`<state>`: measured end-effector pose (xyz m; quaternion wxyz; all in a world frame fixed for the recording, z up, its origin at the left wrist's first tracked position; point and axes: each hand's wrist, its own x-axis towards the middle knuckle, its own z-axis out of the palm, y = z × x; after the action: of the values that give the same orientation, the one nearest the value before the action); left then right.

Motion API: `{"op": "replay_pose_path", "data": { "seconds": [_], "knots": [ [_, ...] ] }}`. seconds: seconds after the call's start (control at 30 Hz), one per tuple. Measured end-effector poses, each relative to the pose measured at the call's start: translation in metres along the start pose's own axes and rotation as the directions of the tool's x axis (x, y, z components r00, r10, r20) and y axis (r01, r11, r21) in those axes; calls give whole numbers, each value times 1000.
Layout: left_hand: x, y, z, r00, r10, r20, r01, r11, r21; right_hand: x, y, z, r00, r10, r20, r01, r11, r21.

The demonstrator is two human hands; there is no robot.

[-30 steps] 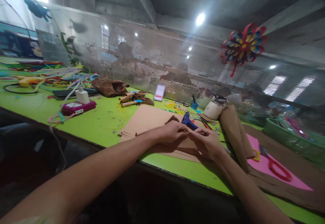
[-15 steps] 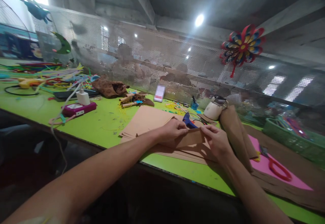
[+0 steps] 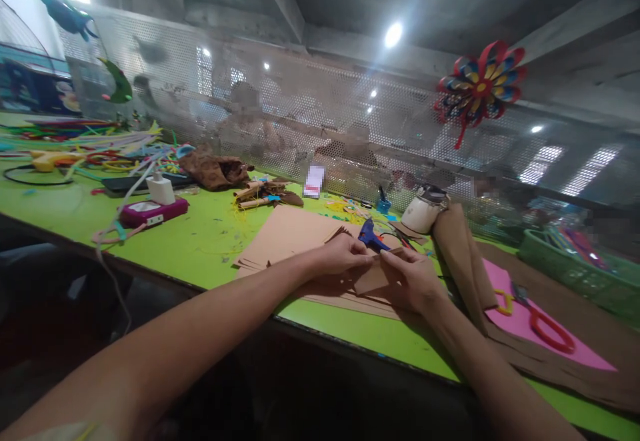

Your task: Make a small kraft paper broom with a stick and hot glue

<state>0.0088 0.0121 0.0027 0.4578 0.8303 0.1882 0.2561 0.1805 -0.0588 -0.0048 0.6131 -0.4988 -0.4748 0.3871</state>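
Between my hands is a small piece of brown paper (image 3: 373, 281), pinched along its upper edge. My left hand (image 3: 346, 254) grips it on the left with thumb and fingers closed. Close beside it, my right hand (image 3: 413, 273) pinches the same edge, its fingertips almost meeting the left ones. Underneath lies a stack of tan paper sheets (image 3: 285, 234) on the green table (image 3: 210, 228). A blue glue gun (image 3: 369, 234) rests just behind my fingers, its lower part hidden by them.
On the right, scissors with red handles (image 3: 553, 331) lie on pink paper (image 3: 583, 351), near a rolled brown sheet (image 3: 463, 261) and a green basket (image 3: 580, 278). A white jug (image 3: 423, 211) stands behind. A purple power strip (image 3: 153, 211) and a brown cloth (image 3: 215, 169) are on the left.
My right hand has slid left along the paper's edge, closer to my left hand. My left hand has barely moved. More of the yellow scissor handle shows by the rolled sheet.
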Motion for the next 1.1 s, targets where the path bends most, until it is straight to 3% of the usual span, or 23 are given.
{"op": "replay_pose_path", "data": {
  "seconds": [0.13, 0.33, 0.5, 0.67, 0.8, 0.9, 1.0, 1.1],
  "knots": [
    [0, -2, -5, 998, -52, 39, 53, 998, -32, 3, -3, -6, 997, 62, -38, -57, 991, 118],
    [-3, -6, -9, 973, -108, 205, 155, 961, -227, 9, -2, -11, 989, 82, -124, -58, 981, 187],
    [-2, -3, -13, 988, -134, 81, 142, 985, -99, 8, 0, -8, 988, 88, -131, -65, 983, 169],
    [-2, -1, -9, 998, -40, -42, 40, 999, 14, 5, 6, -6, 997, 75, 25, -76, 996, 50],
    [-3, -1, -7, 978, 168, -122, -136, 964, 230, 6, 6, -9, 988, -150, 16, 150, 967, -205],
    [-3, 3, -8, 912, 391, -125, -279, 814, 509, 3, -2, -12, 905, -407, 124, 413, 769, -488],
    [-1, 7, -8, 829, 539, -149, -307, 660, 686, -1, -10, -13, 713, -634, 299, 650, 438, -621],
    [2, 7, -8, 793, 598, -117, -331, 585, 740, -3, -15, -12, 567, -698, 438, 741, 200, -641]
  ]
}}
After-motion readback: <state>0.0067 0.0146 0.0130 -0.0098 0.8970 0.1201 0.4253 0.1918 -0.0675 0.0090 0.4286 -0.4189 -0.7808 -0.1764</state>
